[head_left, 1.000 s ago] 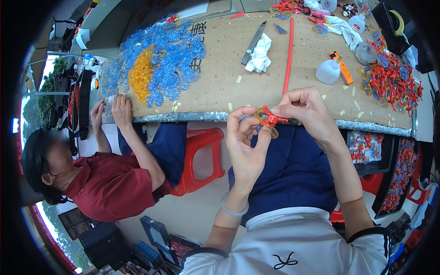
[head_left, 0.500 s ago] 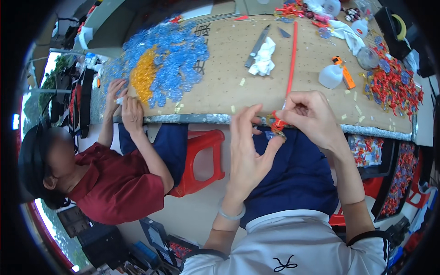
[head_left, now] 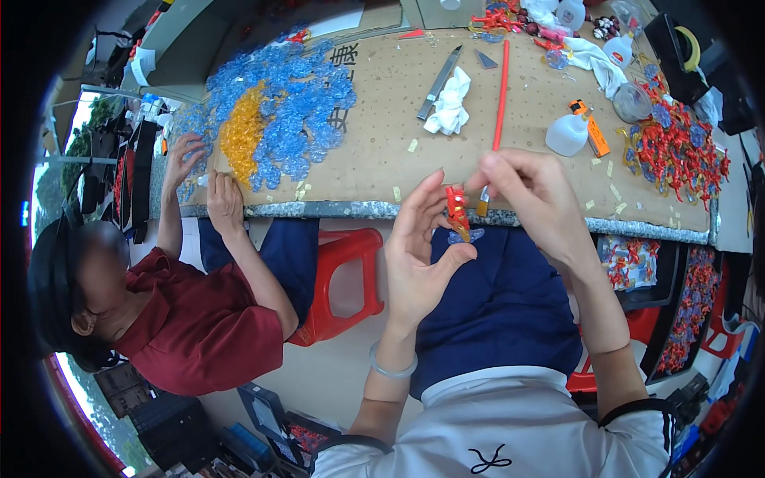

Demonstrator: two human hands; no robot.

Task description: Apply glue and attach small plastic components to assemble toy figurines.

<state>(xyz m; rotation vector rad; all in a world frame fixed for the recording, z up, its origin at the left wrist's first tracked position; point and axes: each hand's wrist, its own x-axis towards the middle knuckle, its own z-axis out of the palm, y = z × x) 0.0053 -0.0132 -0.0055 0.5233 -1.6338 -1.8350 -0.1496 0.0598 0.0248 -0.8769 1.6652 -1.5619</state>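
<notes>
My left hand [head_left: 419,267] is closed around a small red toy figure [head_left: 456,209], which has gold parts and a clear bluish piece at its lower end. It holds the figure just past the table's front edge, above my lap. In my right hand [head_left: 535,191] is a thin paintbrush [head_left: 501,99] with a long red handle that points away over the table. The brush's yellowish bristles hang below my right fingers, close to the figure but apart from it.
On the table [head_left: 374,135] lie blue clear pieces [head_left: 311,119], orange pieces [head_left: 239,135], a metal blade [head_left: 439,83], a crumpled tissue [head_left: 449,103], a white bottle [head_left: 567,134], an orange cutter [head_left: 598,137] and many red figures [head_left: 677,155]. A co-worker [head_left: 199,319] sits at my left.
The brush tip has come away from the figure and now shows beside it. The figure has turned upright in my left hand. The co-worker's hands have moved further apart.
</notes>
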